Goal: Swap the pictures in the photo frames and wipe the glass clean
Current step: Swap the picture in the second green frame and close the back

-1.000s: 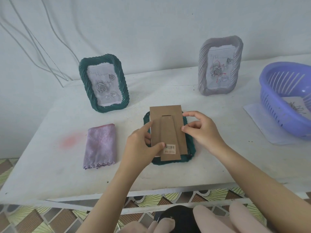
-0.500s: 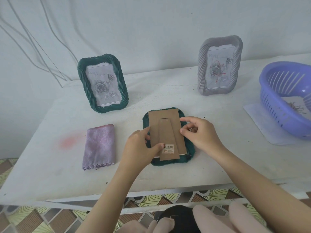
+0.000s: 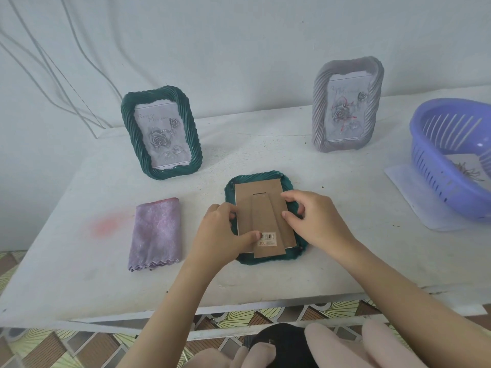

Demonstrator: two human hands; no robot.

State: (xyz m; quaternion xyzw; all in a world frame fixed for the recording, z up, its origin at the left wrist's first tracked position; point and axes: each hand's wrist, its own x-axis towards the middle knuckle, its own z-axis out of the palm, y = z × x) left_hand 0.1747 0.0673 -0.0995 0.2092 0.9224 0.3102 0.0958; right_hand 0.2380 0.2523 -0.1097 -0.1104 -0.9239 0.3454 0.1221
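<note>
A dark green frame (image 3: 265,257) lies face down in the middle of the white table (image 3: 79,274). A brown cardboard backing (image 3: 255,192) with a stand strip and a barcode label sits inside it. My left hand (image 3: 220,235) holds the backing's left edge, thumb by the label. My right hand (image 3: 316,219) pinches its right edge with curled fingers. A second green frame (image 3: 127,123) with a rose picture stands at the back left. A grey frame (image 3: 318,112) with a rose picture stands at the back right. A folded purple cloth (image 3: 155,231) lies to the left.
A purple plastic basket (image 3: 435,166) with a picture inside stands at the right on a white sheet (image 3: 409,192). White cables (image 3: 53,65) hang down the wall at the left. The table's front edge runs just below my forearms.
The cardboard backing, which stuck out above the lying frame, has been slid down and now sits within the frame's recess. Both hands moved down with it.
</note>
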